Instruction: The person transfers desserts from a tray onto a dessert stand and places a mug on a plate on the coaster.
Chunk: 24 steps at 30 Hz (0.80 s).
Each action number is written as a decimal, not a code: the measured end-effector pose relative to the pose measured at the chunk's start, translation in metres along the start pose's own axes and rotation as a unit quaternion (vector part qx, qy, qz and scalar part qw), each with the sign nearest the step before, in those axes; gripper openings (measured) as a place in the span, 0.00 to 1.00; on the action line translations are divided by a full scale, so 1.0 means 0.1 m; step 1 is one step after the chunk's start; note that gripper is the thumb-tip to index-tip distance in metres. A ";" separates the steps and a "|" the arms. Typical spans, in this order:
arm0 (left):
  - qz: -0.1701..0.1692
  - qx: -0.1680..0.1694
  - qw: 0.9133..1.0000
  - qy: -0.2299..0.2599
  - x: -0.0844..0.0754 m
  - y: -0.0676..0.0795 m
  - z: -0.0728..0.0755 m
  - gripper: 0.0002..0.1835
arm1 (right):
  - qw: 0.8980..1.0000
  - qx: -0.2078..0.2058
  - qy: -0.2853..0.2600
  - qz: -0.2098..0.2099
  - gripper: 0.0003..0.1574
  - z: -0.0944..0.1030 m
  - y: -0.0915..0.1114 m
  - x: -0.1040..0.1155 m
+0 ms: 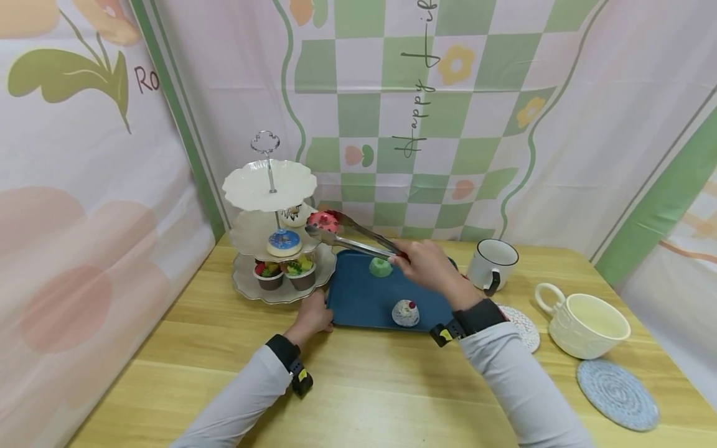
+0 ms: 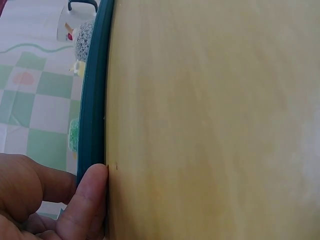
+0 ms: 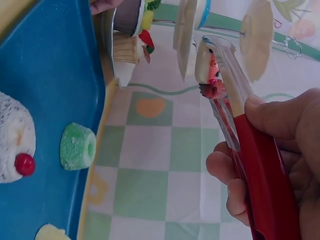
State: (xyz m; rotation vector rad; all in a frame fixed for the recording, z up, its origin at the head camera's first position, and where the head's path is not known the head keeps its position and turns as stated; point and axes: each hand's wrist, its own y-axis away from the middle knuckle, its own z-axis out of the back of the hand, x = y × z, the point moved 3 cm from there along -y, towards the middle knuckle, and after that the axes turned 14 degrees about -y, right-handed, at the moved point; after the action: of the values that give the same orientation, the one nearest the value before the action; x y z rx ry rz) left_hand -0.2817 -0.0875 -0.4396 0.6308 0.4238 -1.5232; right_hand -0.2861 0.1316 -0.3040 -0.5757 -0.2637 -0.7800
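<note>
While the right hand has its fingers curled around the red-handled tongs, the pink doughnut is situated beyond these fingers, between the tong tips, near the tiered stand. The left hand pinches the rim of the blue tray; to the right of its fingers, a green cake lies on the tray.

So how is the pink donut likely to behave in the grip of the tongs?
The pink donut is probably light: the right hand alone holds it out at the tips of the tongs. It may twist or slip, since only those tips pinch it. Its rounded outline suggests it could roll if it landed on edge.
</note>
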 end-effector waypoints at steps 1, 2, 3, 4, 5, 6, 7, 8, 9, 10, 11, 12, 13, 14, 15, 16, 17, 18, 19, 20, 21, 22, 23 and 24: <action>-0.001 -0.001 1.000 -0.004 0.00 0.00 0.00 0.10 | 1.000 0.003 0.000 -0.002 0.08 -0.02 -0.03 0.01; -0.002 -0.001 1.000 -0.009 0.00 0.00 0.00 0.11 | 1.000 0.007 0.000 -0.003 0.10 -0.03 -0.05 0.02; -0.002 -0.001 1.000 -0.013 0.00 0.00 0.00 0.12 | 1.000 0.010 0.002 -0.005 0.11 -0.05 -0.08 0.03; -0.002 0.000 1.000 -0.017 0.00 0.00 -0.01 0.13 | 1.000 0.013 0.002 -0.007 0.12 -0.06 -0.11 0.04; -0.002 -0.001 1.000 -0.021 0.01 -0.01 -0.01 0.14 | 1.000 0.016 0.002 -0.010 0.13 -0.08 -0.13 0.05; -0.003 -0.001 1.000 -0.026 0.01 -0.01 -0.02 0.15 | 1.000 0.018 0.004 -0.012 0.14 -0.09 -0.15 0.06; -0.003 -0.001 1.000 -0.030 0.01 -0.02 -0.02 0.16 | 1.000 0.022 0.006 -0.016 0.12 -0.10 -0.17 0.07; -0.003 -0.002 1.000 -0.029 0.01 -0.02 -0.02 0.16 | 0.999 0.025 0.009 -0.018 0.11 -0.12 -0.19 0.08; -0.002 -0.002 1.000 -0.028 0.01 -0.02 -0.02 0.16 | 0.999 0.027 0.012 -0.019 0.09 -0.12 -0.21 0.09; 0.000 -0.003 1.000 -0.026 0.01 -0.02 -0.03 0.16 | 0.999 0.028 0.016 -0.020 0.08 -0.14 -0.22 0.09; 0.001 -0.004 1.000 -0.023 0.01 -0.02 -0.03 0.16 | 0.999 0.029 0.020 -0.020 0.08 -0.14 -0.24 0.10; 0.000 -0.004 1.000 -0.022 0.01 -0.02 -0.03 0.16 | 0.999 0.030 0.025 -0.022 0.08 -0.15 -0.25 0.11; 0.001 -0.004 1.000 -0.019 0.01 -0.02 -0.02 0.15 | 0.999 0.031 0.028 -0.021 0.10 -0.16 -0.26 0.11; 0.002 -0.005 1.000 -0.017 0.01 -0.01 -0.02 0.15 | 0.999 0.031 0.030 -0.022 0.11 -0.16 -0.27 0.11; 0.004 -0.004 1.000 -0.015 0.00 -0.01 -0.02 0.15 | 0.999 0.031 0.031 -0.023 0.13 -0.16 -0.29 0.12; 0.006 -0.004 1.000 -0.014 0.00 -0.01 -0.02 0.15 | 0.999 0.031 0.030 -0.026 0.13 -0.16 -0.29 0.12; 0.005 -0.005 1.000 -0.014 0.00 -0.01 -0.02 0.14 | 0.999 0.032 0.029 -0.029 0.14 -0.16 -0.30 0.13; 0.005 -0.005 1.000 -0.016 0.00 0.00 -0.01 0.14 | 0.999 0.033 0.028 -0.032 0.14 -0.16 -0.31 0.13; 0.007 -0.005 1.000 -0.016 0.00 0.00 -0.01 0.14 | 0.998 0.034 0.026 -0.036 0.13 -0.16 -0.32 0.14; 0.007 -0.005 1.000 -0.017 0.00 0.00 -0.01 0.14 | 0.998 0.035 0.025 -0.041 0.13 -0.15 -0.32 0.15; 0.007 -0.005 1.000 -0.018 0.01 0.00 -0.01 0.14 | 0.998 0.036 0.024 -0.044 0.12 -0.15 -0.32 0.15; 0.007 -0.005 1.000 -0.019 0.01 0.00 -0.01 0.14 | 0.998 0.036 0.025 -0.047 0.12 -0.15 -0.33 0.15; 0.007 -0.005 1.000 -0.021 0.01 0.00 -0.01 0.14 | 0.998 0.038 0.026 -0.050 0.11 -0.15 -0.33 0.15; 0.006 -0.005 1.000 -0.022 0.01 0.00 -0.01 0.15 | 0.998 0.039 0.027 -0.051 0.11 -0.15 -0.33 0.15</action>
State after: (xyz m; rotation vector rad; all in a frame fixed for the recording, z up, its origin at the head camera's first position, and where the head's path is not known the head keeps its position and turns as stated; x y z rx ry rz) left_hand -0.2811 -0.0870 -0.4410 0.5907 0.3935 -1.5189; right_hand -0.2991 0.0955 -0.2971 -0.4693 -0.2734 -0.8797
